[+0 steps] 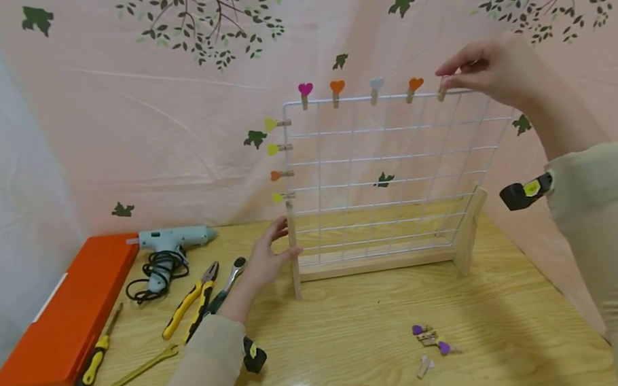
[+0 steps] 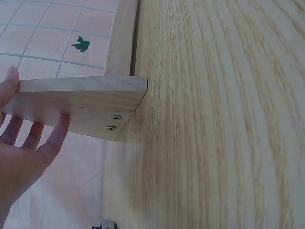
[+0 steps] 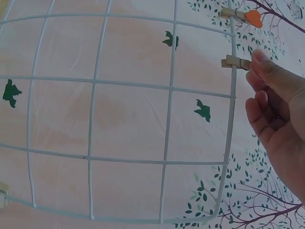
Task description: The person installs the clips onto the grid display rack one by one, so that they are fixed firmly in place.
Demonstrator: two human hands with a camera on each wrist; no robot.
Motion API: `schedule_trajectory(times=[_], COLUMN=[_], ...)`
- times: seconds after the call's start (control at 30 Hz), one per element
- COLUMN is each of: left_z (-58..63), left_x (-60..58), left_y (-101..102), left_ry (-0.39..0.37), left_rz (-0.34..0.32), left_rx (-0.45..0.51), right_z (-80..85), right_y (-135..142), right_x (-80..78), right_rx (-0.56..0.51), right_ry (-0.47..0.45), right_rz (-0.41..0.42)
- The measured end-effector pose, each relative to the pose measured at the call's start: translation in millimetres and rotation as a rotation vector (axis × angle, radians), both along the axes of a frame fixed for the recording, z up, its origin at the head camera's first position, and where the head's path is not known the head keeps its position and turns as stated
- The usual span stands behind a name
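A white wire grid (image 1: 389, 152) stands upright in a wooden stand (image 1: 377, 264) on the table. At the grid's top wire, my right hand (image 1: 495, 70) pinches a small wooden clothespin (image 3: 231, 61) between thumb and fingers; its jaws straddle the wire. The fingertips hide its outer end. My left hand (image 1: 267, 255) holds the stand's left side board (image 2: 76, 102), thumb at one edge and fingers against the outer face. Along the top wire sit several heart clothespins, among them a magenta one (image 1: 305, 91) and a white one (image 1: 376, 86). Yellow and orange ones (image 1: 275, 149) line the left wire.
Loose clothespins, some with purple hearts (image 1: 445, 348), lie on the table (image 1: 348, 345) in front of the stand. At left are a red case (image 1: 64, 319), glue gun (image 1: 169, 242), screwdriver (image 1: 93, 362), wrench (image 1: 125, 383), pliers (image 1: 194, 303) and ratchet (image 1: 231, 279).
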State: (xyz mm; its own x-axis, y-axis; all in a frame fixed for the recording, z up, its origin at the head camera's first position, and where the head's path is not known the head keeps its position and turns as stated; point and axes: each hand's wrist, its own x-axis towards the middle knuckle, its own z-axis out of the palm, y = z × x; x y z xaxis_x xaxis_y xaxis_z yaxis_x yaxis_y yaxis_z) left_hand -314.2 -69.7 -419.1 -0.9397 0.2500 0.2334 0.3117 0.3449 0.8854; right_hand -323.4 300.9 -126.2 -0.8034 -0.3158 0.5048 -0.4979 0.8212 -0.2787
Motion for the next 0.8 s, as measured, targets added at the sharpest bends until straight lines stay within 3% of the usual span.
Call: schedule_trajectory(times=[0.23,0.33,0.4,0.53,0.8], left_z=[-2.9,-5.6,-6.6,-6.6,-2.9], left_x=[-2.7,-4.0,-3.9,-3.0,-2.3], left_y=[2,3,3,3,0], left_ry=[0.034,0.036,0.035,0.029,-0.004], left_rz=[-0.005,-0.002,0.003,0.005,0.013], left_rx=[0.007,0.014,0.012,0.003,-0.001], right_z=[-11.4,-32.6,-53.5,-105.6,-216.0], right_y=[5,6,4,2,0], right_x=[19.6,29.0,33.8,42.5,57.6], right_rx=[-0.183,-0.116,-0.036,0.056,0.105], right_ry=[0.115,0.138,0.134,0.040,-0.247], right_rz=[0.103,0.211,0.285,0.407,0.549])
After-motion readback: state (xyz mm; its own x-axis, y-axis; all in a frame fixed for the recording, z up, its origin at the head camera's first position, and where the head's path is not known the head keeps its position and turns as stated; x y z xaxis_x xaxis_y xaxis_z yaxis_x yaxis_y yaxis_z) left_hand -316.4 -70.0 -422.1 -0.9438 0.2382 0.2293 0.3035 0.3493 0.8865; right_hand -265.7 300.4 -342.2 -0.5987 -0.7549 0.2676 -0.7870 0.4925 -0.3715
